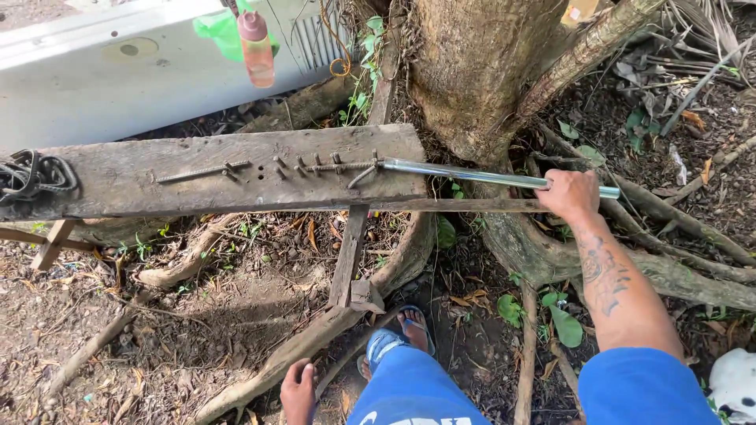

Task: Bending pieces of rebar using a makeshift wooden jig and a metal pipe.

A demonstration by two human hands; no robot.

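My right hand [568,194] is clenched round the metal pipe [488,176]; its long axis runs leftward to the bent rebar [354,168] on the worktop [142,185]; my left hand [298,391] rests low, its grip unclear.

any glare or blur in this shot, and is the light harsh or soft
Head view: soft, even daylight under the tree, only faint shadows on the dirt; a bright sheen runs along the metal pipe held by the right hand; the pale metal panel looks slightly washed out; the hanging bottle is a little soft; the wooden plank is sharp; the left hand sits at the frame edge.
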